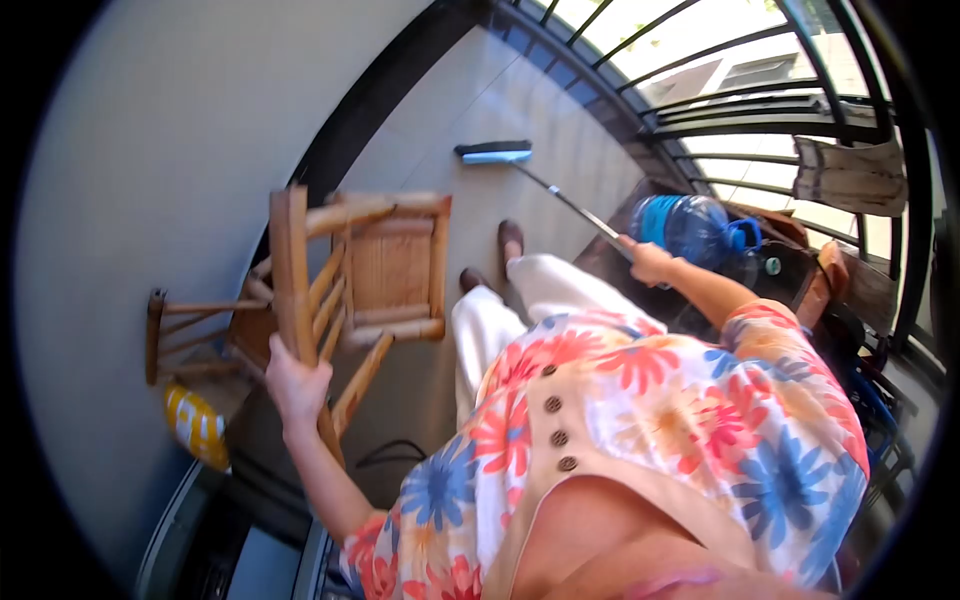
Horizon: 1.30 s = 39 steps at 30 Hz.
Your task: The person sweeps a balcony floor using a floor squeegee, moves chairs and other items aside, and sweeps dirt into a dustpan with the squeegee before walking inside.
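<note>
My left hand [297,385] is wrapped round the upright of a bamboo chair [392,265], which stands to my left with its seat facing up. In my right hand [650,262] is the metal pole of a broom [497,155]. The broom's blue and black head rests on the tiled floor ahead of my feet. Just beyond my right hand sits a large clear water bottle [685,225] with a blue label and handle.
A second bamboo chair [205,335] and a yellow patterned bag [197,427] are by the left wall. Black railings [740,100] run along the right, with a cloth [850,175] hanging there. A dark cable lies on the floor near the chair.
</note>
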Available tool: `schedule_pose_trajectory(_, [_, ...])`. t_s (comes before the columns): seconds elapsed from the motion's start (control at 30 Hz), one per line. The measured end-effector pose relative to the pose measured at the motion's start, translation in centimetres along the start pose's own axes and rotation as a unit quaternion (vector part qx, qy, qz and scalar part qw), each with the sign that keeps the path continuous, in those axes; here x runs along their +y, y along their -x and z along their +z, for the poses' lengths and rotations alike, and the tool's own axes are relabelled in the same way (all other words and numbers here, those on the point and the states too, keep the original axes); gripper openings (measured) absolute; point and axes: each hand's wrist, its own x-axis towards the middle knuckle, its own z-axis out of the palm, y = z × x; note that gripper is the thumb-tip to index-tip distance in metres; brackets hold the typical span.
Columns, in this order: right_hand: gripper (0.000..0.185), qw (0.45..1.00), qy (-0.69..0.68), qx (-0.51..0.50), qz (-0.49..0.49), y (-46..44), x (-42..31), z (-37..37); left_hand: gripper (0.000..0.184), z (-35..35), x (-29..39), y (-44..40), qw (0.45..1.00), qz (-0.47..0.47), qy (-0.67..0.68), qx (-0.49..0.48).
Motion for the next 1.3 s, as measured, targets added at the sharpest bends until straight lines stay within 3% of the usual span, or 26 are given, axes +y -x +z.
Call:
schedule_pose_trajectory(0.07, [0.068, 0.996, -0.065, 0.016, -0.053, 0.9, 1.3, -1.0, 0.054, 0.2, -0.1, -2.9, 0.997, 0.066, -0.032, 0.033])
schedule_pose_trajectory(0.23, [0.063, 0.975, -0.194, 0.098, -0.041, 2.0, 0.4, -2.9, 0.059, -2.0, 1.3, -12.4, 0.991, 0.110, -0.074, -0.033])
schedule_pose_trajectory(0.33, [0.063, 0.952, -0.252, 0.168, -0.034, -2.9, -1.2, -2.0, 0.057, -2.6, 0.6, -19.1, 0.985, 0.140, -0.087, -0.047])
schedule_pose_trajectory(0.43, [0.062, 0.956, -0.223, 0.192, -0.002, -7.2, -6.1, -1.2, 0.058, -2.1, -2.8, -26.3, 0.981, 0.181, -0.075, -0.021])
schedule_pose_trajectory(0.5, [0.063, 0.960, -0.216, 0.178, 0.031, -7.5, -9.7, 3.2, 0.058, -0.6, -6.0, -30.6, 0.979, 0.172, -0.112, 0.009])
schedule_pose_trajectory(0.63, [0.068, 0.983, -0.137, 0.099, 0.065, -4.7, -9.4, 18.5, 0.057, 2.6, -9.6, -35.8, 0.976, 0.123, -0.175, 0.037])
schedule_pose_trajectory(0.8, [0.071, 0.995, -0.031, 0.005, 0.091, 3.7, -9.6, 27.2, 0.054, 4.7, -12.1, -38.5, 0.976, 0.106, -0.180, 0.059])
schedule_pose_trajectory(0.97, [0.065, 0.986, -0.126, -0.020, 0.104, 8.9, -10.7, 24.9, 0.048, 7.7, -15.1, -42.9, 0.968, 0.109, -0.187, 0.130])
schedule_pose_trajectory(1.0, [0.063, 0.983, -0.163, 0.041, 0.069, 9.1, -9.7, 25.4, 0.048, 8.1, -15.6, -43.2, 0.965, 0.108, -0.195, 0.138])
schedule_pose_trajectory(1.1, [0.064, 0.928, -0.345, 0.099, 0.098, 7.5, -8.1, 23.4, 0.047, 8.4, -16.3, -42.8, 0.948, 0.115, -0.228, 0.189])
schedule_pose_trajectory(1.3, [0.064, 0.849, -0.454, 0.263, 0.071, -8.4, -3.9, 11.0, 0.056, 8.5, -16.5, -42.4, 0.924, 0.136, -0.263, 0.242])
